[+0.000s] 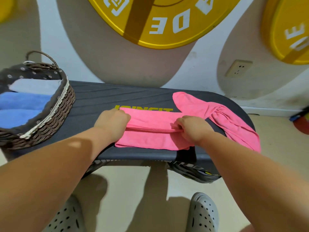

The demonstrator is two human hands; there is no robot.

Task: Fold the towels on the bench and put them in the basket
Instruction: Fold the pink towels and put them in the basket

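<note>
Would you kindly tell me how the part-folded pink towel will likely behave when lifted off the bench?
Probably floppy: the part-folded pink towel creases where the left hand and right hand grip it, so unsupported ends would likely droop. Its loose layers may slide apart. It looks thin, so probably light.

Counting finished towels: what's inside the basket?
In the basket: a pale towel and what look like two blue towels, folded. Anything under them is covered.

White wall [203, 71], yellow discs [167, 38], socket [238, 68]; beige floor [133, 190].
</note>
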